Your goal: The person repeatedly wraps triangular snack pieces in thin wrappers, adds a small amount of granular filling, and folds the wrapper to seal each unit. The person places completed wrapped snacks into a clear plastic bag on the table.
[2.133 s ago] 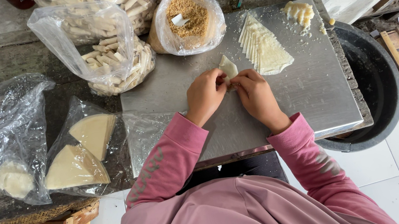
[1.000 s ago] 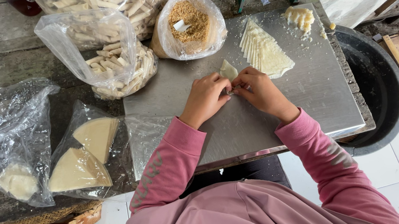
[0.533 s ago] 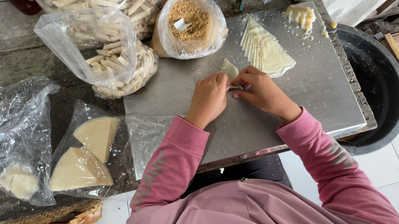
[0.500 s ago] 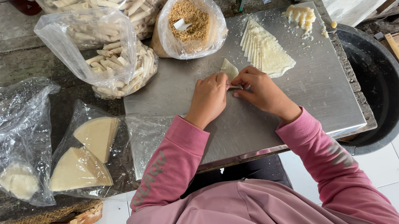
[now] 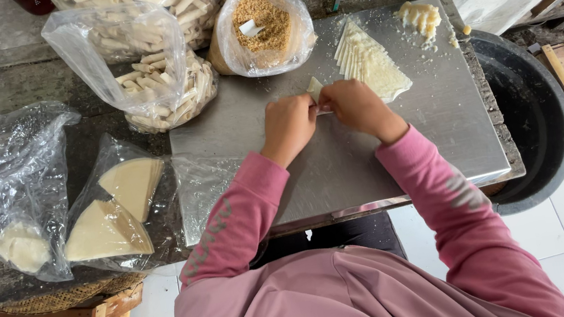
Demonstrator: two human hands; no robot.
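Between both hands' pinching fingers (image 5: pixel 317 106), a small triangular wrapper (image 5: pixel 315 87) on the steel tray (image 5: pixel 444 133)

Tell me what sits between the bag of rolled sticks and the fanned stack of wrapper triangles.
In the head view, an open plastic bag of brown crumbs sits between the bag of rolled sticks and the wrapper stack.

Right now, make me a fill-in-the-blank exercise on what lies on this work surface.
1. The left hand and right hand meet over a small pale wrapper piece on the ____ tray.
2. The stack of triangular wrappers lies just beyond the ____ hand.
3. The bag of brown crumbs holds a small ____ scoop.
4. Both sleeves are ____.

Missing words: metal; right; white; pink
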